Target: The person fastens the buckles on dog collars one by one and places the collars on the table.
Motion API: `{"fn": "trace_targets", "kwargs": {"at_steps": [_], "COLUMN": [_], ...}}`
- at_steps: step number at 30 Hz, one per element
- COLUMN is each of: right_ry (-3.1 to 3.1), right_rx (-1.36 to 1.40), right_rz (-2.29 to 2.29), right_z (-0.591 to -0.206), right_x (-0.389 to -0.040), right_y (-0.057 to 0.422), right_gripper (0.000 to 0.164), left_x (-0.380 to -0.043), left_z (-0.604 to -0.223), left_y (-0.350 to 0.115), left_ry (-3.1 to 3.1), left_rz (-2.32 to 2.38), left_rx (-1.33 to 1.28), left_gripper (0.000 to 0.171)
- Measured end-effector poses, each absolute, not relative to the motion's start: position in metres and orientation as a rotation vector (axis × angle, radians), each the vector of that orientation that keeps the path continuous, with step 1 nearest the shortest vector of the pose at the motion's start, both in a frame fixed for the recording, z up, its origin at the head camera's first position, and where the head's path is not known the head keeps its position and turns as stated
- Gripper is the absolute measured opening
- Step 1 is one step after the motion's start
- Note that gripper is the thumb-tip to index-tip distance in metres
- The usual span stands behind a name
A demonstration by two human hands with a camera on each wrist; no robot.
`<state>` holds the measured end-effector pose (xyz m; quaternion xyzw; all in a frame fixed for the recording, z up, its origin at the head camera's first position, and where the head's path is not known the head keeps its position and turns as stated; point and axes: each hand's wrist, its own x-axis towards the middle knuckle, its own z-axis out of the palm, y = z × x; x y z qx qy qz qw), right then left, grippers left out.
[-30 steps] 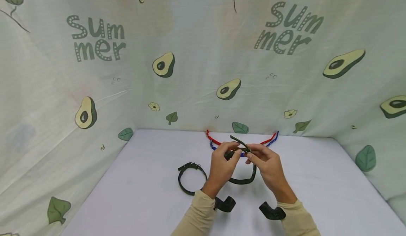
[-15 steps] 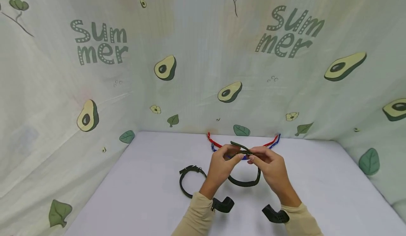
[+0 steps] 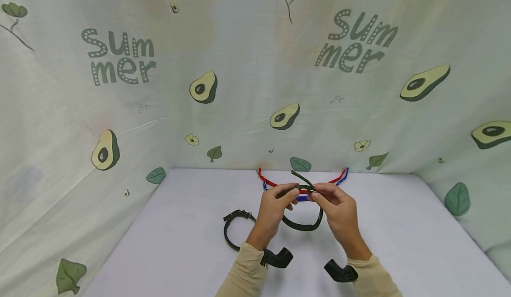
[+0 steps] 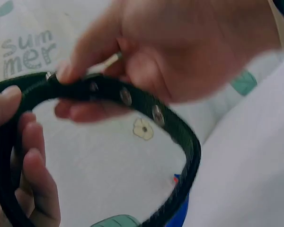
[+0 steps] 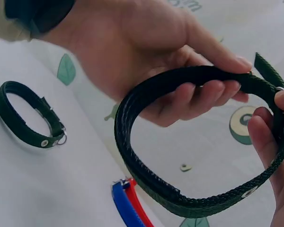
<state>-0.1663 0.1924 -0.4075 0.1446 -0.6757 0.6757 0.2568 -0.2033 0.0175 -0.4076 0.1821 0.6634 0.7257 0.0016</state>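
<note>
Both hands hold a dark green pet collar up over the white table, its loop hanging down below them. My left hand grips the band, thumb on top and fingers curled beneath, as the right wrist view shows. At the joined end my right hand pinches the strap between thumb and fingertips. A loose strap tail sticks up and left from there. A metal piece shows at the fingertips in the right wrist view, partly hidden by them. Metal eyelets run along the band in the left wrist view.
A second dark green collar lies on the white table, left of the left forearm. Behind the hands lie a red collar and a blue collar. A printed cloth backdrop stands behind the table.
The left fingers have shifted slightly left along the collar, away from the right hand. The strap tail dipped half a second ago and stands higher again. The right hand keeps its pinch.
</note>
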Motion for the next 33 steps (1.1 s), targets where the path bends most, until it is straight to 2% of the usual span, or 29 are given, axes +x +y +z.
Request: {"fn": "trace_targets", "kwargs": {"at_steps": [10,24,28,33], "right_ry": [-1.887,-1.998,-1.965,-1.979], "right_rx": [0.306,0.411,0.447,0.498], "right_rz": [1.817,1.782,1.763,1.634], "right_z": [-0.411,-0.408,-0.406,-0.406], "right_x": [-0.167,-0.168,-0.167,-0.168], "right_y": [0.190,0.205,0.206,0.207], "right_gripper": [0.015,0.012,0.015,0.027], "left_x": [-0.200,-0.196,-0.196,-0.197], "left_z": [-0.403,-0.397,-0.401,-0.404], "left_y": [0.019,0.017,0.018,0.020], "left_ry": [1.994,2.110,2.139,2.184], "left_rz": [2.318,2.132,2.110,2.065], "left_rx": [0.550,0.643,0.686,0.700], "left_gripper": [0.029,0.033,0.028,0.032]}}
